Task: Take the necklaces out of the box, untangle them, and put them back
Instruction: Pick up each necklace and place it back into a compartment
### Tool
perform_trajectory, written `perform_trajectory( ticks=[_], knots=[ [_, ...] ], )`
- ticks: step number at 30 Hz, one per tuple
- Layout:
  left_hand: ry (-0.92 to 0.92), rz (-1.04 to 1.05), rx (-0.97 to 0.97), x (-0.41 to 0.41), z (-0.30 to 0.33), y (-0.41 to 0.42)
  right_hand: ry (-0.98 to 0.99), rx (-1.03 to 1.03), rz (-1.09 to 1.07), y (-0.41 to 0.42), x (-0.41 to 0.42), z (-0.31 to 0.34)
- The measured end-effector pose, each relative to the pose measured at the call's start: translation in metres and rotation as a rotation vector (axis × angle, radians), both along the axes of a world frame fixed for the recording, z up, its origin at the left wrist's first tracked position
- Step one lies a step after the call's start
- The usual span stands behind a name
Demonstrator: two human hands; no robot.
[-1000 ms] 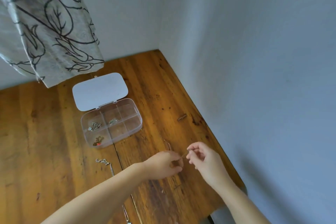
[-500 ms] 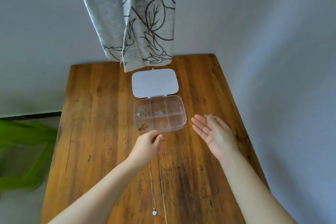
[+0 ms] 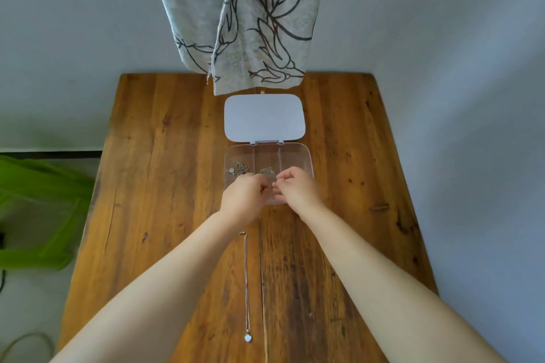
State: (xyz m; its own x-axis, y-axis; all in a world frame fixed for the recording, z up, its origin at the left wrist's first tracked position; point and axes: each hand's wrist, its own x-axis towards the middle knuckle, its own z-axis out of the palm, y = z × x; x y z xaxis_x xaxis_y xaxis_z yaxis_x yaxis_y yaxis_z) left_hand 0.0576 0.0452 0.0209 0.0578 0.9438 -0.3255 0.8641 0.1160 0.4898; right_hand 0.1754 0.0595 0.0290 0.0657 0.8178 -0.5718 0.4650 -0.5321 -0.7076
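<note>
A clear compartment box (image 3: 306,160) lies on the wooden table with its white lid (image 3: 264,116) folded open behind it. Small tangled necklaces rest in the back-left compartment (image 3: 240,168) and the back-middle compartment (image 3: 267,170). My left hand (image 3: 244,196) and my right hand (image 3: 296,187) hover over the box's front compartments and hide them. Their fingertips are pinched and nearly touch, with a small glint of chain (image 3: 274,183) between them. One necklace (image 3: 246,283) lies stretched out straight on the table in front of the box, its pale pendant (image 3: 247,337) nearest me.
A leaf-patterned curtain (image 3: 244,23) hangs over the table's far edge, just behind the lid. Walls close in the table at the back and right. A green object (image 3: 35,212) sits on the floor past the left edge. A wood chip (image 3: 379,208) lies at the right.
The view swung from the table's right side to centre on the box. My right hand, open half a second ago, has closed, and both hands have moved forward over the box's front compartments.
</note>
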Motion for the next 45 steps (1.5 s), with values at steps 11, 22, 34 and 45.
perform_trajectory(
  ticks=[11, 22, 34, 45],
  knots=[
    [-0.071, 0.122, 0.071, -0.062, 0.008, -0.049, 0.073, -0.034, -0.162, -0.048, 0.042, 0.027],
    [0.170, -0.202, 0.061, -0.051, -0.022, -0.078, -0.179, -0.241, 0.073, -0.226, -0.001, -0.009],
    [0.130, -0.239, -0.079, -0.055, -0.021, -0.069, -0.514, -0.010, 0.329, -0.247, -0.044, -0.013],
    [-0.331, 0.001, -0.146, -0.073, 0.004, -0.072, -0.558, 0.050, 0.407, -0.249, -0.046, -0.018]
  ],
)
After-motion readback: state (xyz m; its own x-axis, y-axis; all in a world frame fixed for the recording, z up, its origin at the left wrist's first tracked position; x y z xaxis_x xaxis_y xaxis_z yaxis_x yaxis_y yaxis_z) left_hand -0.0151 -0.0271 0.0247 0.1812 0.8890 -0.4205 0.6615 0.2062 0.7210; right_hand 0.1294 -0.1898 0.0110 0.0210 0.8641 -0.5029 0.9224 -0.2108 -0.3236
